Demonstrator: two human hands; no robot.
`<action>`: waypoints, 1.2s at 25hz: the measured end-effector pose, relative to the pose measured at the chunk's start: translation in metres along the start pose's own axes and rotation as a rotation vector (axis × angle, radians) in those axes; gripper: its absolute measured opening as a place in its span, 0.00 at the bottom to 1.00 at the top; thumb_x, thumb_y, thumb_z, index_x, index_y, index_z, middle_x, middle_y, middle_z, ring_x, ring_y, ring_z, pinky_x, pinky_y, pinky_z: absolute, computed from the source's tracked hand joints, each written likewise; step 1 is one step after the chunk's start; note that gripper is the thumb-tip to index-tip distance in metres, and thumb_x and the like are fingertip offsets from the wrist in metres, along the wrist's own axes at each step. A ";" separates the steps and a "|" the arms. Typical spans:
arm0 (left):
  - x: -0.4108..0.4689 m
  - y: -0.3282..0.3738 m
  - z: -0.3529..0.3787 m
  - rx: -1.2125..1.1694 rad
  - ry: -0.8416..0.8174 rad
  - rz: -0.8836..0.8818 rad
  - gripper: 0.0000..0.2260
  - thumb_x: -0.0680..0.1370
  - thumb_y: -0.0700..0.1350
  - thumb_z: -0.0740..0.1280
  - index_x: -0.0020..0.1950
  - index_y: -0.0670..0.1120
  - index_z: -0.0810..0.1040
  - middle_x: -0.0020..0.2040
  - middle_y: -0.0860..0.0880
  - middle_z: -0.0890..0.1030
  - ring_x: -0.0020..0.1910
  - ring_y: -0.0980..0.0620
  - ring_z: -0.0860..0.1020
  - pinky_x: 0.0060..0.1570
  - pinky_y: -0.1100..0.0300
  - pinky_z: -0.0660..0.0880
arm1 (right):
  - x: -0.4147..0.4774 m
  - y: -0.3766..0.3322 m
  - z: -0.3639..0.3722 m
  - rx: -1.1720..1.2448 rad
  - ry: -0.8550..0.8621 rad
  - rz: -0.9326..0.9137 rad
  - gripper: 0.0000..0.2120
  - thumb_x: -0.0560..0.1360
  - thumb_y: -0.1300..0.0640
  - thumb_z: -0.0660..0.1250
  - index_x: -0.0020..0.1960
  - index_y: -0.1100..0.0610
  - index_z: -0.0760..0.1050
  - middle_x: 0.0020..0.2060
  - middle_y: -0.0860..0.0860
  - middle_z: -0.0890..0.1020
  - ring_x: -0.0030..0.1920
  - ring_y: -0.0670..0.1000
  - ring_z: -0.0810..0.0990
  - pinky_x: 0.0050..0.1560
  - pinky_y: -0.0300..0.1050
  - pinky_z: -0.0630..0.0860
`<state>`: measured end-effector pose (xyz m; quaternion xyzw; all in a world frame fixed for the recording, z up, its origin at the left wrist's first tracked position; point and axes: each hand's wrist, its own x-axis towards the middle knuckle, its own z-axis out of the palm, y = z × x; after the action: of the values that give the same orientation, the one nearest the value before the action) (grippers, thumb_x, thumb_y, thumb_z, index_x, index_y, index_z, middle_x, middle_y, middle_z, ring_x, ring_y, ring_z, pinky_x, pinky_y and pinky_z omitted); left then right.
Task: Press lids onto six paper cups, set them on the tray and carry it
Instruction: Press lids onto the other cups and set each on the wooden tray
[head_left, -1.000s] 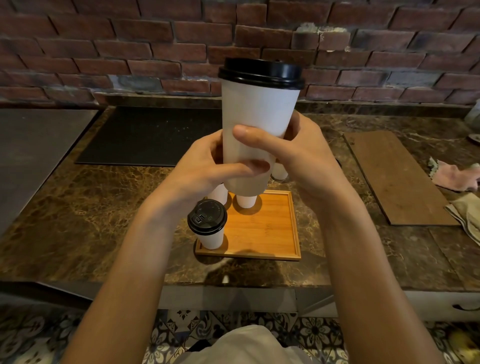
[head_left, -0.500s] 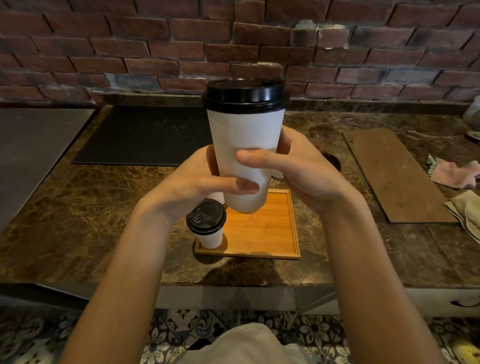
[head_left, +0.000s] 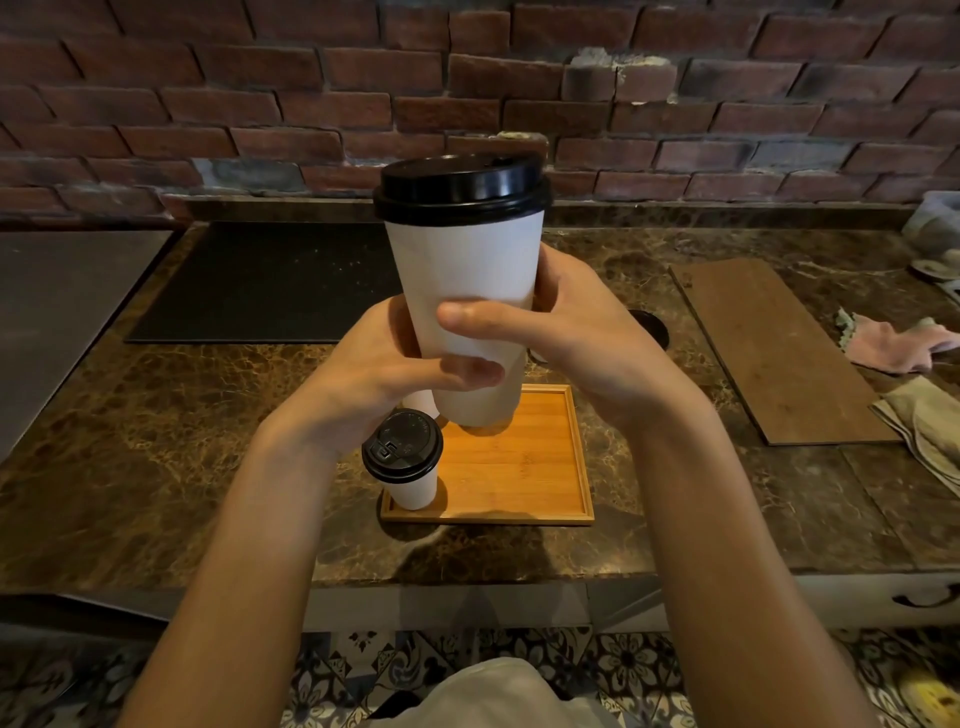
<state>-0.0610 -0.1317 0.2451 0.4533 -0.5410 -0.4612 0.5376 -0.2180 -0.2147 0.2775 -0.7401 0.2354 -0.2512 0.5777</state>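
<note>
Counter of dark marble (head_left: 156, 441) carries a square wooden tray (head_left: 519, 467), and every place below is given from this tray. Far to the left of the tray lies a grey metal sheet (head_left: 62, 312), and behind the tray to the left lies a black mat (head_left: 260, 280).

On the near left corner of the tray stands a small paper cup (head_left: 413, 488) with a small black lid (head_left: 402, 444) on it. Just behind it a second small cup (head_left: 420, 401) shows only in part, its top hidden under the left hand (head_left: 374, 374).

This hand is above the far left part of the tray. Its fingers curl around the lower part of the tall white cup (head_left: 467, 280), with the thumb across the front. The tall cup is nearly upright over the far middle of the tray and wears a large black lid (head_left: 460, 187). I cannot tell whether its foot touches the tray.

The right hand (head_left: 582, 338) grips the same cup from the right side, its thumb across the front just above the left thumb. Its other fingers are hidden behind the cup.

Right of the tray lies a wooden board (head_left: 769, 348), and further right a pink cloth (head_left: 893, 343) and a beige cloth (head_left: 930, 421).
</note>
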 end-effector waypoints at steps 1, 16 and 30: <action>0.000 0.000 0.000 -0.001 0.005 -0.003 0.24 0.65 0.43 0.74 0.60 0.53 0.76 0.54 0.54 0.82 0.57 0.51 0.79 0.50 0.61 0.77 | 0.000 0.000 0.001 -0.002 0.008 -0.001 0.30 0.66 0.47 0.75 0.66 0.51 0.73 0.54 0.46 0.82 0.55 0.45 0.81 0.52 0.43 0.80; 0.006 -0.003 0.011 0.206 0.275 -0.002 0.26 0.68 0.38 0.76 0.63 0.47 0.74 0.53 0.55 0.82 0.52 0.59 0.81 0.46 0.69 0.77 | 0.006 -0.002 0.020 -0.168 0.318 -0.021 0.36 0.66 0.44 0.78 0.68 0.52 0.68 0.56 0.45 0.77 0.57 0.45 0.77 0.55 0.50 0.80; 0.001 -0.004 -0.003 0.231 0.162 0.003 0.32 0.64 0.46 0.76 0.66 0.53 0.70 0.57 0.61 0.80 0.58 0.61 0.78 0.51 0.70 0.75 | 0.007 0.008 0.013 -0.158 0.331 -0.162 0.32 0.64 0.48 0.81 0.63 0.48 0.71 0.55 0.41 0.79 0.58 0.38 0.77 0.55 0.39 0.79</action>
<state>-0.0583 -0.1335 0.2410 0.5470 -0.5462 -0.3570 0.5244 -0.2043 -0.2112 0.2673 -0.7483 0.2859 -0.3960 0.4489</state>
